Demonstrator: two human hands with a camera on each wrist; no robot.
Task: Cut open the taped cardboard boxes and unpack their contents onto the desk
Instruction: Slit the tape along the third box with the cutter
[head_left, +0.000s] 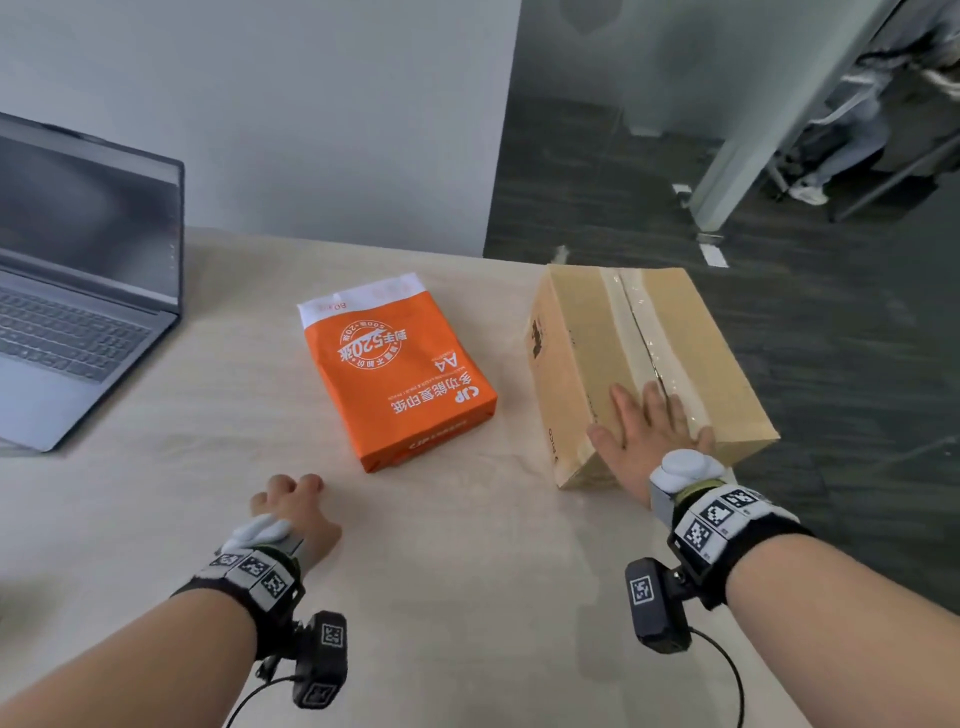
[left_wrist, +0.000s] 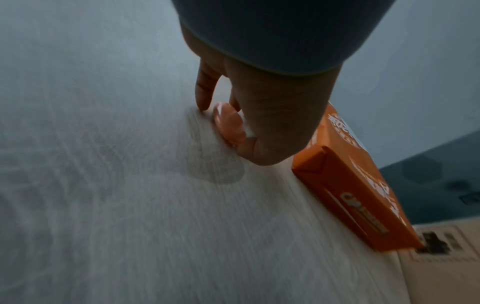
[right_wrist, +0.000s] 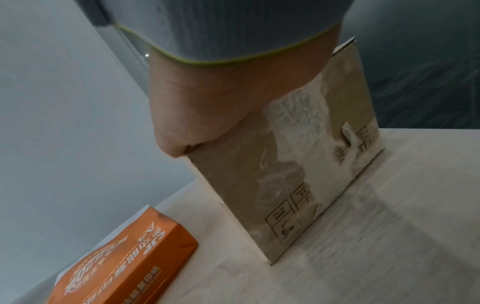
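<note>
- So my right hand (head_left: 652, 434) is lying flat, fingers straight and spread, on the near end of the brown cardboard box with clear tape down its top seam (head_left: 644, 358). No grip on anything, it's just pressing. The box sits at the right edge of the pale wood-grain desk (head_left: 441, 597).
- My left hand (head_left: 293, 512) is well to the left of the box, fingers loosely curled, tips touching the desk, holding nothing.
- My read: the step in hand is steadying the box for the cut. The tape looks intact apart from what may be a short split near my fingers, hard to tell.
- I can't see a cutter in any view, so that needs finding first.
- To do it well, I'd slide the box away from the desk edge, keep the palm off the seam, cut shallow and away from the holding hand.
- Just left of the box lies an orange wrapped ream of A4 paper (head_left: 397, 371), apart from it.
- Further left of the box, an open grey laptop (head_left: 78, 291) with a dark screen.
- Behind the box is a pale wall, to its right dark flooring.
</note>
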